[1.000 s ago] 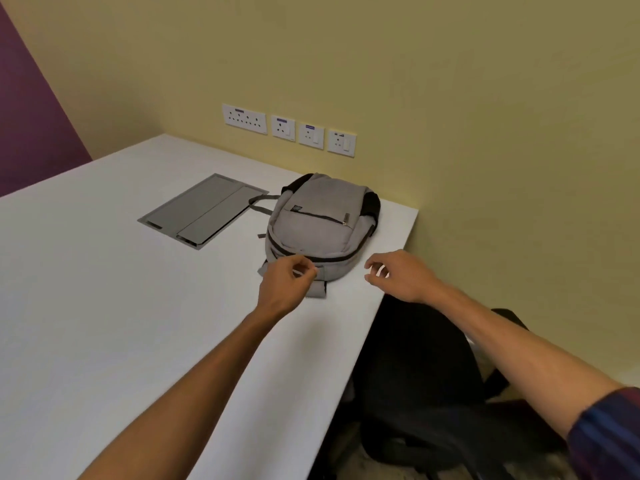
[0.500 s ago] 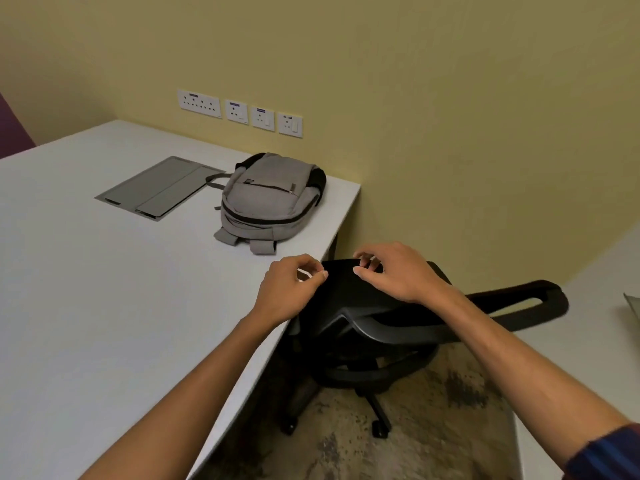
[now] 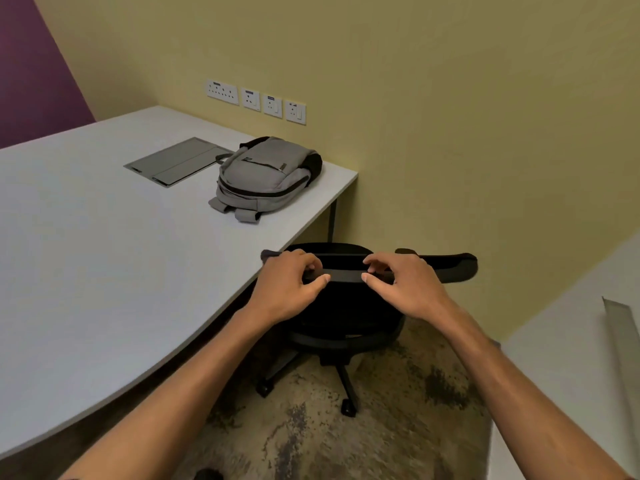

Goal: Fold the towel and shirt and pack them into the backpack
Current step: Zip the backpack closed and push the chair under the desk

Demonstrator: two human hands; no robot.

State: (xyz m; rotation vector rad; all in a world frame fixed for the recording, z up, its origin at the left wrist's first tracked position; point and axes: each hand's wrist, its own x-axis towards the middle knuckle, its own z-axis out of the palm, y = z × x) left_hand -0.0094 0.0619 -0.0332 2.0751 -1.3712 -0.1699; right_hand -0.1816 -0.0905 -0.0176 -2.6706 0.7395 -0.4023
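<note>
A grey backpack (image 3: 266, 174) lies flat and zipped shut on the white table (image 3: 104, 254), near its far right corner. My left hand (image 3: 287, 289) and my right hand (image 3: 405, 285) are well in front of it, off the table's edge. Both grip the top edge of a black office chair's backrest (image 3: 346, 277), fingers curled over the far side and thumbs on the near side. No towel or shirt can be made out; the chair's black seat area is too dark to read.
A grey cable-box lid (image 3: 176, 162) is set flush in the table left of the backpack. Wall sockets (image 3: 256, 100) line the yellow wall behind. The chair's wheeled base (image 3: 341, 382) stands on mottled carpet. A second white surface (image 3: 571, 341) with a grey metal strip (image 3: 623, 327) is at right.
Both hands left the backpack's near end, came back off the table and took hold of the chair's backrest top. The backpack stayed in place.
</note>
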